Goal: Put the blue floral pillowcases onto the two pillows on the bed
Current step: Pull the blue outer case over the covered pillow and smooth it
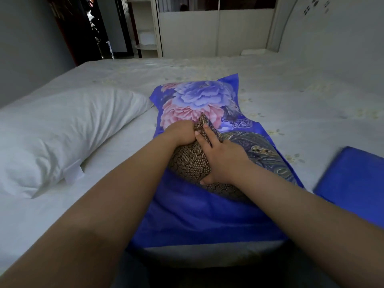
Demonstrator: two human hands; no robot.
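Observation:
A blue floral pillowcase (pixel 199 100) lies lengthwise on the bed in front of me. A dark pillow with a net pattern (pixel 189 163) sits partly inside its open near end. My left hand (pixel 179 133) grips the pillow's far end with curled fingers at the case's opening. My right hand (pixel 222 156) rests flat on the pillow, fingers spread and straight. A white pillow (pixel 62 129) lies bare at the left. A second blue pillowcase (pixel 353 183), folded, lies at the right edge.
The bed (pixel 291 90) has a pale sheet with small flowers. A curved white headboard (pixel 332 28) stands at the right. White wardrobe doors (pixel 218 32) and a shelf (pixel 145 28) are behind the bed, with a dark doorway (pixel 93 28) at the left.

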